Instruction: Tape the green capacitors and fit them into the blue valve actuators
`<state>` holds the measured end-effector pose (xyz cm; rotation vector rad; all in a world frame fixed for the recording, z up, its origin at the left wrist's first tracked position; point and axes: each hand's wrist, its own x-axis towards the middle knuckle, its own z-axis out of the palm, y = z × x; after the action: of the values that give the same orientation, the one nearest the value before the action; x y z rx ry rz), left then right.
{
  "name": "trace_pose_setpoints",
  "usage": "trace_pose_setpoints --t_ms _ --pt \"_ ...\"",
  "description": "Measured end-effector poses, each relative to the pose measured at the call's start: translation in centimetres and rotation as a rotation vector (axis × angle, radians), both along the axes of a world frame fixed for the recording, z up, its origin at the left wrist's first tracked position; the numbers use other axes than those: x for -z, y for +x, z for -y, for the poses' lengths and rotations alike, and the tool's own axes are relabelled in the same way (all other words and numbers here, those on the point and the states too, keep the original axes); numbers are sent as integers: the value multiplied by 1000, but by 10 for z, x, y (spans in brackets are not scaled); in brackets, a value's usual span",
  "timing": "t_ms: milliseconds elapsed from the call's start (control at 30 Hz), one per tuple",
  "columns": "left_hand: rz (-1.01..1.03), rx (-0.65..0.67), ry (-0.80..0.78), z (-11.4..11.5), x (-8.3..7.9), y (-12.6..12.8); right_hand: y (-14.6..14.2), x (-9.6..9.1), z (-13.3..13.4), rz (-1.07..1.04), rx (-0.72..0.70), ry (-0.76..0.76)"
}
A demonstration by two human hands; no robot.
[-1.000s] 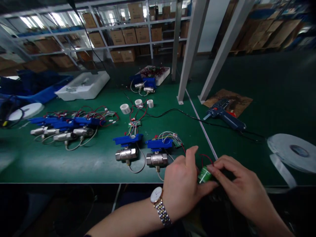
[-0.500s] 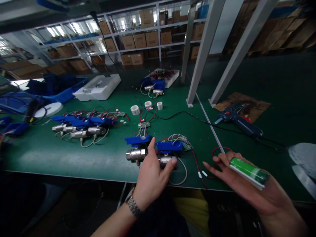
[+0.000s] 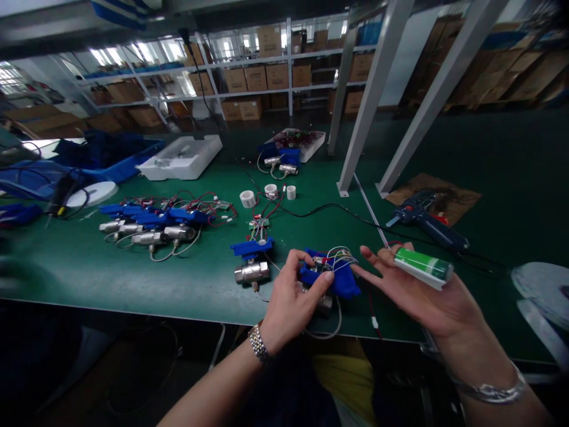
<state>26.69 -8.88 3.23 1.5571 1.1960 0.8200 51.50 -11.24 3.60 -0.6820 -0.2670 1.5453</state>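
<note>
My left hand (image 3: pixel 288 305) grips the blue plastic housing (image 3: pixel 347 281) of a ball valve near the table's front edge, thumb in front and fingers behind. Thin coloured wires (image 3: pixel 342 258) arch out of the housing, and the metal valve body below is partly hidden by the hand. In my right hand (image 3: pixel 422 302) is a green cylindrical battery (image 3: pixel 422 264) with a white strip along its lower side. The fingertips of that hand point at the housing's right end, close to the wires. Left of both hands stands another ball valve (image 3: pixel 252 272) with a blue top.
Several blue-topped valves (image 3: pixel 149 238) sit at the left. Behind are white rings (image 3: pixel 248 198), a white foam tray (image 3: pixel 182 160) and a blue bin (image 3: pixel 128 169). A glue gun (image 3: pixel 429 222) lies right, near metal posts (image 3: pixel 373 101). A black cable (image 3: pixel 324 206) crosses the table.
My left hand has closed on the right valve's housing, which now sits tilted and turned. My right hand has moved left with the battery, towards the housing.
</note>
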Motion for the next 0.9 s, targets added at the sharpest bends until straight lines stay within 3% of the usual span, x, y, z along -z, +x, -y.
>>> trace_pose_setpoints --t_ms 200,433,567,667,800,900 --pt "272 15 -86 10 -2 -21 -9 -35 5 68 -79 190" --pt "455 146 -244 15 -21 -40 -38 -62 9 226 -144 195" --pt "283 160 -282 9 -41 -44 -51 -74 15 375 -148 192" --pt "21 115 -224 4 -52 -40 -56 -76 19 456 -180 138" --pt "-314 39 -6 2 -60 -27 -61 -76 23 498 -180 110" --pt "-381 19 163 3 -61 -18 -62 -77 24 530 -181 113"
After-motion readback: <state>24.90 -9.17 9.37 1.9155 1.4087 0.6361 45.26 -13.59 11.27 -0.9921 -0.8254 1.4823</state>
